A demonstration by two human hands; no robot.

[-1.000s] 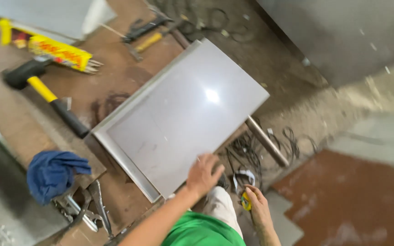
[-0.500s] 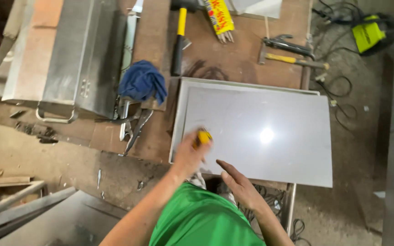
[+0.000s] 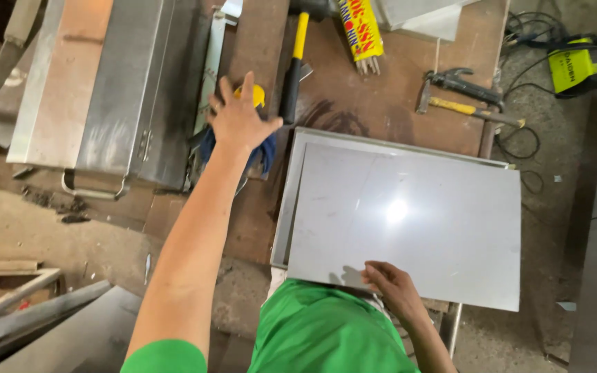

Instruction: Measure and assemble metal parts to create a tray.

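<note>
Left hand (image 3: 238, 119) moved since half second ago: was at near edge of sheet, now stretched out to far left, small yellow object (image 3: 256, 94) gone with it. Right hand (image 3: 394, 286) nearest, fingers curled on near edge of steel sheet (image 3: 409, 221), pinching it. Sheet flat on brown bench (image 3: 257, 207), long axis left-right, overhanging near side. Left hand farther out, fingers spread over blue cloth (image 3: 267, 152), yellow object under fingertips. Beyond: yellow-handled hammer (image 3: 294, 65) pointing away, claw hammer (image 3: 468, 93) far right
</note>
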